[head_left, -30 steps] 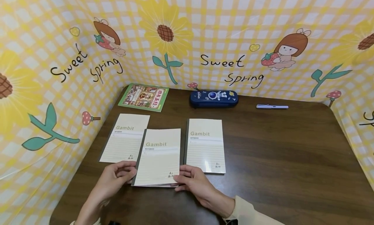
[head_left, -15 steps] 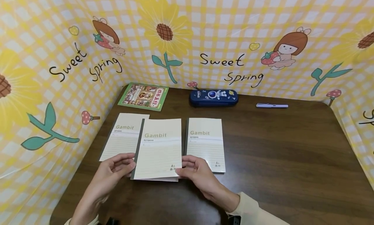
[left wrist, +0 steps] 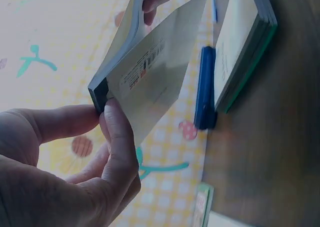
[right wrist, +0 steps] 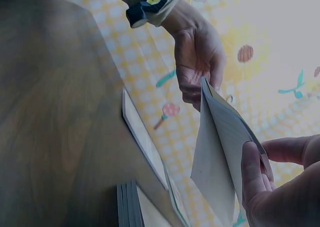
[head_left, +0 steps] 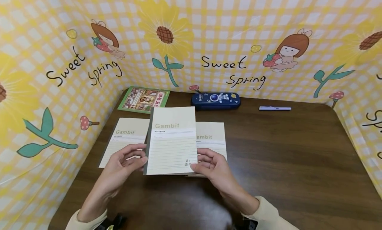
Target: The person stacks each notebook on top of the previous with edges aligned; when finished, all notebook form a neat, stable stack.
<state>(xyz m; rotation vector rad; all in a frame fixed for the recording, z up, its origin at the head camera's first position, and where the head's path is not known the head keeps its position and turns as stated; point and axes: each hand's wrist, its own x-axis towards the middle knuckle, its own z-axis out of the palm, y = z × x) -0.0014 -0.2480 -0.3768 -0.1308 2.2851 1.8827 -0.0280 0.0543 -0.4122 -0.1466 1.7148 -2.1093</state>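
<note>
A cream Gambit notebook (head_left: 171, 143) with a dark spine hangs raised over the table between both hands. At its spine, near the lower corner, my left hand (head_left: 119, 168) pinches it between thumb and fingers. My right hand (head_left: 219, 173) grips the opposite edge, thumb on the front cover. In the left wrist view the back cover (left wrist: 162, 69) droops away from the pages. Another Gambit notebook (head_left: 126, 125) lies to the left, overlapped by the left hand. A stack of such notebooks (head_left: 210, 130) is partly hidden behind the held one; its layered spines (right wrist: 129, 204) show in the right wrist view.
Farther back on the brown table (head_left: 286, 163) lies a green-bordered book (head_left: 141, 99), its corner covered by the raised notebook. A dark blue space-themed pencil case (head_left: 216, 101) and a pale lilac pen (head_left: 274, 108) lie along the back. Yellow checked cloth (head_left: 185, 31) walls the table.
Both hands have lifted the notebook from near the tabletop and carried it slightly right, so it now covers part of the right-hand stack and a corner of the green book.
</note>
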